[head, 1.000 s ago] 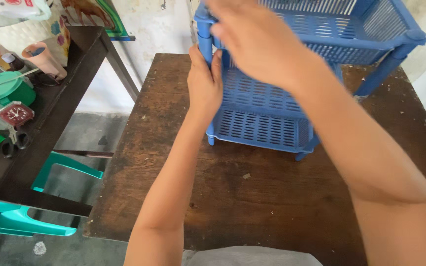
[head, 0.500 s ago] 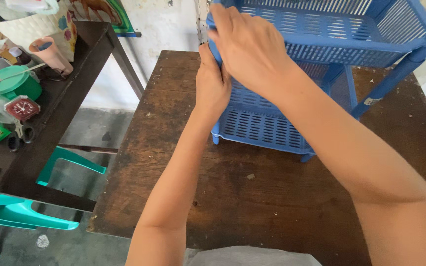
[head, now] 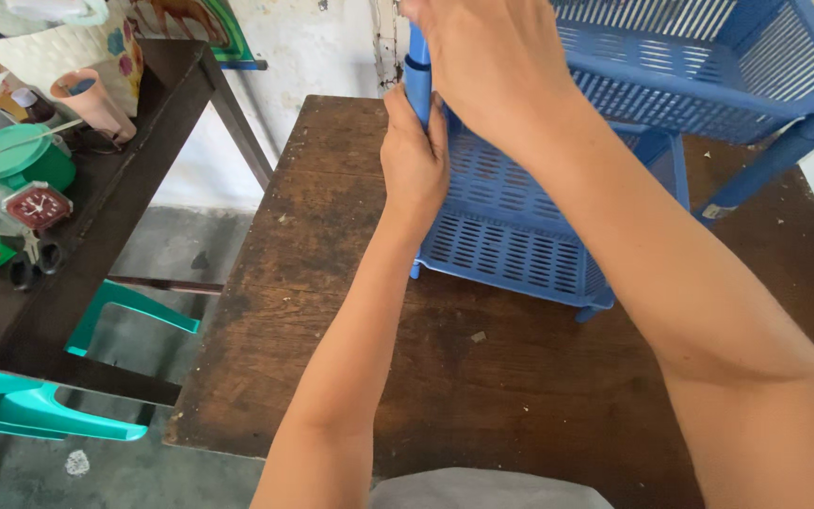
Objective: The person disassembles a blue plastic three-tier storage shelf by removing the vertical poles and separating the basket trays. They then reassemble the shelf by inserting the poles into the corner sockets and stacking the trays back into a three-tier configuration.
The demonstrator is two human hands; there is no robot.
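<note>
Fingers of the left hand (head: 414,160) wrap around the front-left blue post (head: 417,80) of a blue plastic rack (head: 520,236), clamped on it just below the upper tier. Fingers of the right hand (head: 487,66) curl over the top of that same post and the corner of the upper basket (head: 690,66); they look closed on the corner, though the back of the hand hides the fingertips, so the exact grip is hard to tell.

The rack stands on a dark, scuffed wooden desk (head: 332,311), towards its far side, with 2 slotted tiers in view: the lower basket (head: 511,250) sits close to the desk top on short feet, and the upper one is carried on posts at the corners.

Judging from the 2 hands stacked on 1 corner, the step in hand is seating or freeing the joint between post and upper basket. A next move there would call for the lower hand to keep the post steady while the upper one presses or pulls straight along it, so the joint does not bind.

Off to the left, a side table (head: 143,160) carries a green lidded tub (head: 21,165) and a small red clock (head: 38,205).
</note>
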